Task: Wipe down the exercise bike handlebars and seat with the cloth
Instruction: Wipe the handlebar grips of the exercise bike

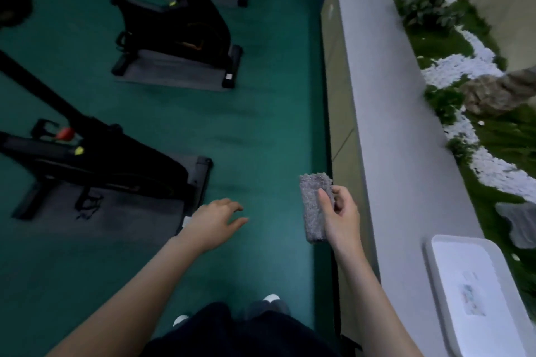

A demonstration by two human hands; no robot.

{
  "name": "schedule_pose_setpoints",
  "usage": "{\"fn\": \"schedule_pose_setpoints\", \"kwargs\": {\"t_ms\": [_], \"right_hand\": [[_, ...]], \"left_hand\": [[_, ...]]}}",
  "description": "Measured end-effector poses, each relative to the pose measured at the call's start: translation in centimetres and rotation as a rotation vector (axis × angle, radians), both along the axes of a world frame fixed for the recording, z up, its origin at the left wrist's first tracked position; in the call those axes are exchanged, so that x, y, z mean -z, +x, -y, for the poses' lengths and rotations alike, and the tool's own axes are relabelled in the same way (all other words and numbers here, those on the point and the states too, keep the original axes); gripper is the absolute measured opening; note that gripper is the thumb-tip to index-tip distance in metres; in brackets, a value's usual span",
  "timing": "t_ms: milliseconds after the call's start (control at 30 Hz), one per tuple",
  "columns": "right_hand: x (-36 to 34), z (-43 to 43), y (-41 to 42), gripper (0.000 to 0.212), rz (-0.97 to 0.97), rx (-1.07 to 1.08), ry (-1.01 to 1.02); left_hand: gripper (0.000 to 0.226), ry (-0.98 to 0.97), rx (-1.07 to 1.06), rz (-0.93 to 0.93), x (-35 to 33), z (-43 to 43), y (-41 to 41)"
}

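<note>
My right hand [340, 211] pinches the folded grey cloth [314, 206] between thumb and curled fingers, holding it upright just beside the low grey wall [385, 124]. My left hand [216, 220] is spread and loose, holding nothing, farther out from the wall. The nearest exercise bike [95, 153] stands on its mat [116, 211] well apart from the wall, neither hand touching it, and a white lidded box [475, 293] sits on the wall's top.

Dim, bluish light indoors, brighter at the right; motion blur softens everything, wide-angle edges bend.
</note>
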State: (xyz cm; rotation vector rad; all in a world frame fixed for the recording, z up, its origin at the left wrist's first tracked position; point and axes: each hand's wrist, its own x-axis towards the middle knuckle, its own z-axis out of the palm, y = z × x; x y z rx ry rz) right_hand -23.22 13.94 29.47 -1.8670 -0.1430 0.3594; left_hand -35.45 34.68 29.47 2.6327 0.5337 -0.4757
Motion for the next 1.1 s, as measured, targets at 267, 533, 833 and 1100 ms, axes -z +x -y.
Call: {"fn": "schedule_pose_setpoints", "kwargs": {"t_ms": [267,533,833,1100], "right_hand": [[-0.4,-10.5,-8.0,0.009,-0.040,-0.236,-0.017],[-1.0,-20.2,-18.1,0.008,-0.001,-0.448,-0.063],[0.2,-27.1,-27.5,0.018,0.049,-0.638,-0.182],[0.4,-33.5,-31.9,0.014,0.098,-0.785,-0.239]], "left_hand": [[0.043,-0.077,-0.311,0.054,-0.4,-7.0,-11.7],[0.042,-0.122,-0.563,0.137,-0.5,-12.9,-23.9],[0.042,-0.119,-0.829,0.207,2.2,-17.1,-35.9],[0.044,-0.189,-1.033,0.200,3.2,-19.3,-42.9]]}}
